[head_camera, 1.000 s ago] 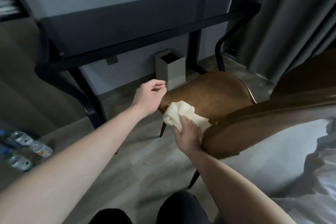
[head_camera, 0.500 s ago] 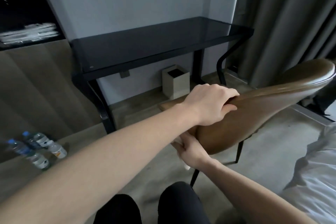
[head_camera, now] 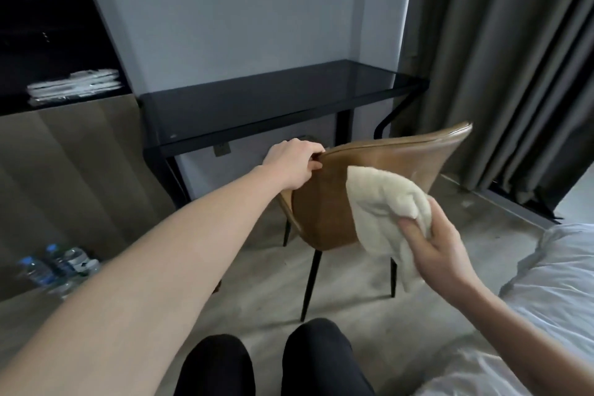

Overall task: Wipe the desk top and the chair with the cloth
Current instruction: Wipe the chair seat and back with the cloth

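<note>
The brown leather chair (head_camera: pixel 324 202) stands upright on thin black legs with its back towards me, in front of the black glass desk (head_camera: pixel 257 100). My left hand (head_camera: pixel 294 164) grips the top left edge of the backrest. My right hand (head_camera: pixel 434 244) holds a cream cloth (head_camera: pixel 382 202) bunched between thumb and fingers. The cloth lies against the right part of the backrest's rear face and hangs down below my hand. The chair's seat is hidden behind the backrest.
Several water bottles (head_camera: pixel 54 264) stand on the floor at the left by a wood-panelled cabinet (head_camera: pixel 74 164). A bed with white sheets (head_camera: pixel 553 283) fills the lower right. Grey curtains (head_camera: pixel 501 67) hang at the right. My dark-trousered knees (head_camera: pixel 273 363) show at the bottom.
The chair has been turned upright with its back facing me. My left hand went from hovering to gripping the backrest edge. My right hand brought the cloth from the seat onto the backrest's rear.
</note>
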Tool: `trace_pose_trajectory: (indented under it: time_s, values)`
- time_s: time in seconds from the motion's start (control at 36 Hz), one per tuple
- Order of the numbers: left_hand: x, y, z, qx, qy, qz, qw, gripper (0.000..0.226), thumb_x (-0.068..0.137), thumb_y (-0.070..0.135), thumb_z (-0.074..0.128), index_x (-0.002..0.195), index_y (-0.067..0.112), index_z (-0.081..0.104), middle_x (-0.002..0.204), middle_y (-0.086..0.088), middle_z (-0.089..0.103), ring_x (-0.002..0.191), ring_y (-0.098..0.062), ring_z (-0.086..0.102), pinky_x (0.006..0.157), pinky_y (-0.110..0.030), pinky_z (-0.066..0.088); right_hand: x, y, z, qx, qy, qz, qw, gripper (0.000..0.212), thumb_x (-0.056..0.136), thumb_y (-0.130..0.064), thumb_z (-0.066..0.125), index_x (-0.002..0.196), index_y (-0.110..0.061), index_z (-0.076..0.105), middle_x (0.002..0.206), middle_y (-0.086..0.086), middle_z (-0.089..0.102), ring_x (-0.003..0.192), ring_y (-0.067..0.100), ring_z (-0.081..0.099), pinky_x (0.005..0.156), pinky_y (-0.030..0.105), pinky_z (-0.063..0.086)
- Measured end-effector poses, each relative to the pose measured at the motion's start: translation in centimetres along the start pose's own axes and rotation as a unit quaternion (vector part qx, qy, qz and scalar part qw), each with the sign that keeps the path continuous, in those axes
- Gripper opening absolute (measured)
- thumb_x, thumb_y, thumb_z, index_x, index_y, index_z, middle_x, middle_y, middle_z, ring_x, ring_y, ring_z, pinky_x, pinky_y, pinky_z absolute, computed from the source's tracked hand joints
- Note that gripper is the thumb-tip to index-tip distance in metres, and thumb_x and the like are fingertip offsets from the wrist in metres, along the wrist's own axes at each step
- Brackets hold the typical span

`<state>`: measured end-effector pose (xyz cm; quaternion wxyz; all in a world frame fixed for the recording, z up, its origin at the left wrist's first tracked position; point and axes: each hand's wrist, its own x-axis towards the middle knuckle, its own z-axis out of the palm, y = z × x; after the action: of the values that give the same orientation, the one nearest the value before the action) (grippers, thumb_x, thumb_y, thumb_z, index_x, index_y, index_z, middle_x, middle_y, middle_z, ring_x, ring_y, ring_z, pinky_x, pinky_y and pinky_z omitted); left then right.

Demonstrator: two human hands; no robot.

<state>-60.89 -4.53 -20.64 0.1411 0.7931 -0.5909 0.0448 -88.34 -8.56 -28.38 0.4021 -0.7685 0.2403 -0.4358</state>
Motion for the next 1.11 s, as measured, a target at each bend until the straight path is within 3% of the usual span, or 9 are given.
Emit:
trace_pose_trajectory:
  time_s: [0.14,0.28,0.36,0.47,0.56,0.67,0.81,1.0,1.11]
  values:
    - [-0.5,-0.8,-0.5,-0.025,-0.025,-0.046,0.998,0.024,0.105,0.033,0.052,0.124,0.04,0.063,0.106,0.007,0.064,0.097,-0.022,0.059,0.077,-0.035,0.042,2.6,-3.7,-0.5,0.021,0.191,-0.003,0.981,0.025,0.105,-0.031,0.052,0.129,-0.027,0.054,0.099,-0.033,0.06,0.094,-0.012,0.056,0.073,0.002,0.04]
    - [-0.8,-0.2,-1.0,-0.045,-0.066,-0.062,0.995,0.034,0.106,0.03,0.048,0.139,0.036,0.055,0.125,0.004,0.065,0.104,-0.021,0.059,0.083,-0.036,0.049,5.6,-6.0,1.0,0.008,0.256,-0.044,0.966,0.029,0.103,-0.027,0.053,0.132,-0.027,0.053,0.117,-0.026,0.06,0.111,-0.007,0.055,0.094,0.014,0.044]
    - [-1.2,-0.5,-1.2,-0.067,-0.094,-0.051,0.992,0.041,0.106,0.029,0.046,0.147,0.034,0.05,0.136,0.003,0.062,0.123,-0.025,0.058,0.102,-0.038,0.048,7.2,-5.2,3.1,-0.065,0.241,-0.084,0.965,0.051,0.098,-0.017,0.058,0.147,-0.017,0.047,0.148,-0.001,0.052,0.139,0.015,0.044,0.116,0.038,0.035]
    - [-1.8,-1.2,-1.6,-0.096,-0.122,-0.042,0.987,0.047,0.106,0.02,0.043,0.149,0.038,0.047,0.137,0.004,0.062,0.128,-0.023,0.055,0.101,-0.032,0.044,8.0,-3.9,6.1,-0.241,0.134,-0.119,0.954,0.066,0.091,-0.012,0.06,0.151,-0.029,0.039,0.16,-0.002,0.035,0.152,0.03,0.021,0.118,0.059,0.022]
    - [-1.9,-1.5,-1.7,-0.088,-0.127,-0.044,0.987,0.047,0.104,0.017,0.041,0.148,0.033,0.046,0.138,0.001,0.061,0.125,-0.025,0.056,0.089,-0.027,0.038,7.5,-3.7,7.7,-0.311,0.089,-0.123,0.938,0.065,0.094,-0.013,0.06,0.151,-0.036,0.04,0.165,-0.006,0.026,0.156,0.029,0.005,0.122,0.061,0.011]
    - [-1.6,-1.6,-1.1,-0.088,-0.123,-0.059,0.987,0.04,0.105,0.017,0.042,0.144,0.027,0.049,0.138,-0.005,0.061,0.12,-0.028,0.058,0.083,-0.03,0.04,7.5,-3.0,7.8,-0.362,0.048,-0.149,0.919,0.065,0.093,-0.013,0.064,0.15,-0.034,0.043,0.165,-0.002,0.028,0.156,0.033,0.005,0.122,0.063,0.009]
    - [-1.2,-1.8,-0.6,-0.106,-0.121,-0.072,0.984,0.05,0.106,0.023,0.047,0.154,0.037,0.037,0.149,0.001,0.053,0.132,-0.025,0.054,0.104,-0.035,0.048,8.9,-1.4,4.5,-0.423,0.028,-0.152,0.893,0.064,0.093,-0.024,0.064,0.152,-0.036,0.04,0.165,-0.003,0.025,0.153,0.038,0.009,0.119,0.065,0.011]
    - [-0.3,-1.6,-0.3,-0.076,-0.088,-0.069,0.991,0.046,0.107,0.041,0.04,0.153,0.036,0.04,0.144,0.001,0.057,0.124,-0.025,0.058,0.093,-0.033,0.048,12.3,-1.5,2.1,-0.361,0.097,-0.007,0.928,0.049,0.099,-0.043,0.049,0.146,-0.043,0.035,0.159,-0.011,0.031,0.152,0.036,0.009,0.12,0.06,0.009]
    - [0.3,-1.4,-0.1,-0.079,-0.094,-0.085,0.989,0.049,0.106,0.05,0.034,0.151,0.032,0.043,0.141,-0.003,0.059,0.12,-0.029,0.06,0.095,-0.036,0.046,12.2,-2.4,2.7,-0.333,0.118,0.037,0.935,0.045,0.097,-0.047,0.045,0.141,-0.045,0.036,0.156,-0.013,0.033,0.153,0.031,0.005,0.118,0.063,0.012]
